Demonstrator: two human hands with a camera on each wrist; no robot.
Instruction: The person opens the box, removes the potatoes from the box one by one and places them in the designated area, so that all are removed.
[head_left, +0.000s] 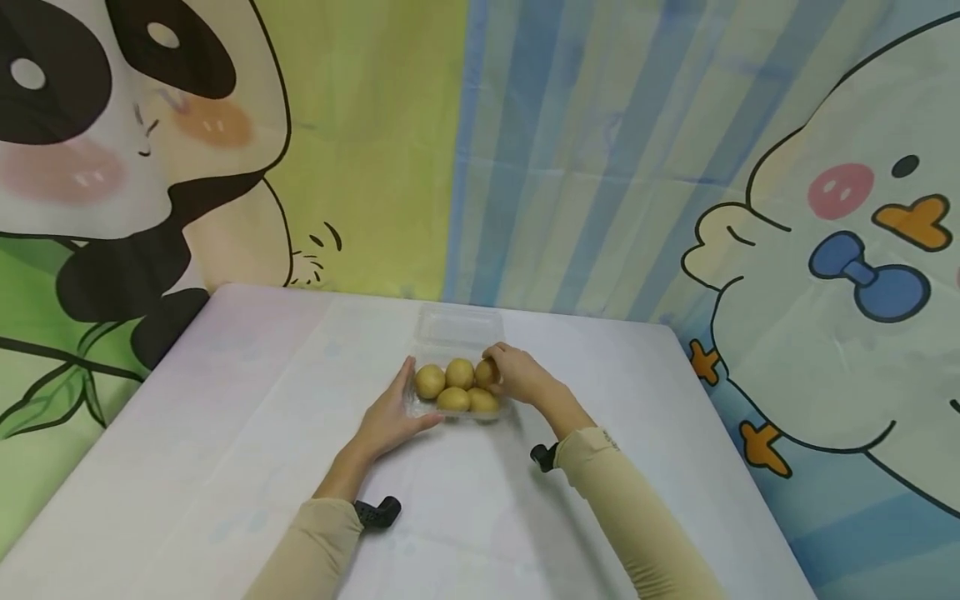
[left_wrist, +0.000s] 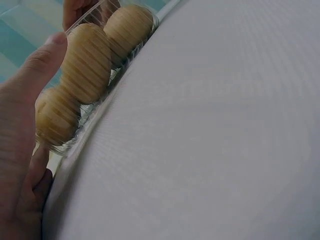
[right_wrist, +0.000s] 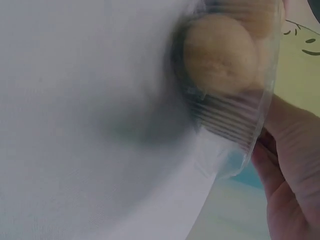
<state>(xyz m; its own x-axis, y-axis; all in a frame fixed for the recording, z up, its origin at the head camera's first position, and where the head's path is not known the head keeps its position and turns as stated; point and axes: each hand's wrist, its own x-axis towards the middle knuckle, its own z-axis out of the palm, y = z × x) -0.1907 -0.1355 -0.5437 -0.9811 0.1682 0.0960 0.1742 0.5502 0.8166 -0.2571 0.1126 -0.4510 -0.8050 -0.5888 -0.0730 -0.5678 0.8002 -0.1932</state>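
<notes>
Against cartoon-print backdrop, white tabletop, clear box, potatoes

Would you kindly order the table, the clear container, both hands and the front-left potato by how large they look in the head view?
1. Table
2. Clear container
3. Left hand and right hand: too alike to rank
4. Front-left potato
</notes>
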